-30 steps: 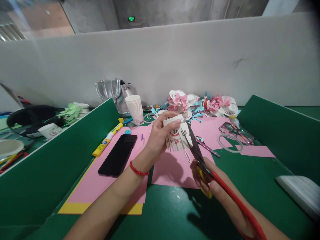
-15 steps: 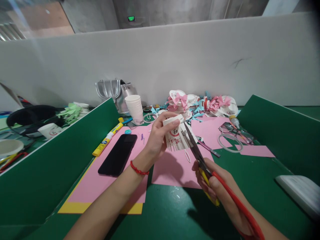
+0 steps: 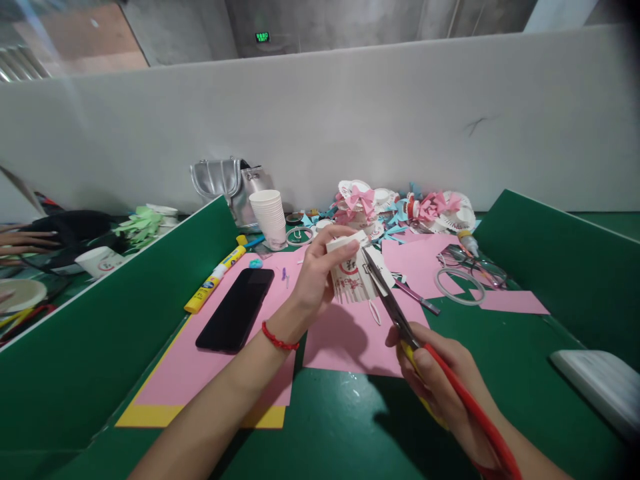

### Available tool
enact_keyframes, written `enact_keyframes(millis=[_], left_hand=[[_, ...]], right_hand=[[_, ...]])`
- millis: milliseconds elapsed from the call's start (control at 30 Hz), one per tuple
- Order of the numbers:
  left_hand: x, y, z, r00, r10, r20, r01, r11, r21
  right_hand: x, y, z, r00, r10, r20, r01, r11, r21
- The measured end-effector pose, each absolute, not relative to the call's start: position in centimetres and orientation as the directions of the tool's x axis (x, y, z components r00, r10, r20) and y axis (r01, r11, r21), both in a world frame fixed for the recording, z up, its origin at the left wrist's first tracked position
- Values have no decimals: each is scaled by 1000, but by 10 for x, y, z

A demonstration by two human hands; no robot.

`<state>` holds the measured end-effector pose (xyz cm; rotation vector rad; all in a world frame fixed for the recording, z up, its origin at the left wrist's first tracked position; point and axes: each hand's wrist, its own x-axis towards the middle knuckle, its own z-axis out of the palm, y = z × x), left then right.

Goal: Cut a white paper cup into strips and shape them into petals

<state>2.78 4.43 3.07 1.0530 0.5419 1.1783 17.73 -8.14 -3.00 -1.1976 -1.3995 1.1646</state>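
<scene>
A white paper cup (image 3: 349,275) with red print, its wall slit into thin strips, is pinched between the thumb and fingers of my left hand (image 3: 323,267). My right hand (image 3: 435,370) is closed around the red and yellow handles of the scissors (image 3: 393,307). The scissor blades lie at the right side of the cup, against its wall, pointing up and left. Pink paper (image 3: 350,347) lies on the green table beneath both. A white loop (image 3: 375,312) rests on that paper.
At left are a black phone (image 3: 235,310), a glue stick (image 3: 210,287) and stacked cups (image 3: 270,217). Paper bows (image 3: 363,200) sit at the back. Right are glasses (image 3: 493,273), a ring (image 3: 460,287) and green dividers (image 3: 560,267). Another person's hand (image 3: 25,240) shows far left.
The scissors have shifted slightly left along the cup, with their blades nearer together. My left hand has barely moved. Another person's hand has come into view at the far left.
</scene>
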Motion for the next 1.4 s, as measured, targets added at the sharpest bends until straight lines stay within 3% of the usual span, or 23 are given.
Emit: enact_keyframes(millis=[300,967,1200,1400], left_hand=[[28,44,30,349,921,173,-478,16,878],[27,45,30,354,920,166,-474,24,880],[28,43,32,333,931,151,-471,25,882],[26,48,35,265,944,197,-479,-48,877]], right_hand=[[173,-83,-24,-39,993,109,224,115,-968],[173,-82,-22,-27,994,107,234,110,-966],[174,-82,-17,-71,995,66,267,83,-960],[174,-83,-9,-193,975,107,162,139,-977]])
